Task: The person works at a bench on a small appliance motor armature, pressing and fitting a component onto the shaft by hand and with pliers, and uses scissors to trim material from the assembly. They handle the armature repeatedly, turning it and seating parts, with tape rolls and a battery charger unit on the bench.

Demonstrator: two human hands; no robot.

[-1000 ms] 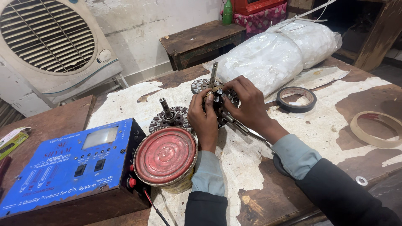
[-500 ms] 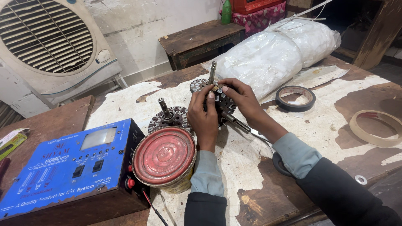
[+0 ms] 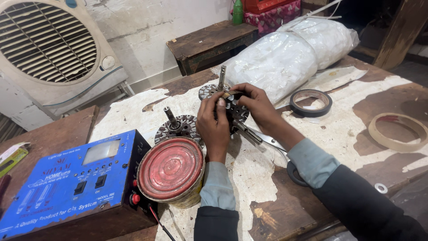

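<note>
Hands were seen in the head view, the only view, closed around a toothed metal motor core (image 3: 235, 111) held just above the bench (image 3: 339, 129). Compared with the earlier pictures, the core had been kept in nearly the same place; only the fingers had shifted slightly, the left thumb having been drawn up against the core's face, so the work was judged to be fine fingering rather than a move of the part.

The left hand (image 3: 215, 120) was curled on the core's near side, its grip shut on it. The right hand (image 3: 258, 105) was wrapped over the far side, fingertips pinched at the top edge, where something small and brownish seemed to be pressed; what it was could not be told.

Two similar laminated steel cores, each with a plain shaft, stood close by: one behind the hands (image 3: 213, 89), one to the left (image 3: 177, 128). A dented, red-lidded tin (image 3: 170, 168), a blue box-shaped electrical unit (image 3: 67, 178), glossy tape rolls (image 3: 310, 102) and a crinkled white plastic bundle (image 3: 285, 58) lay around.
</note>
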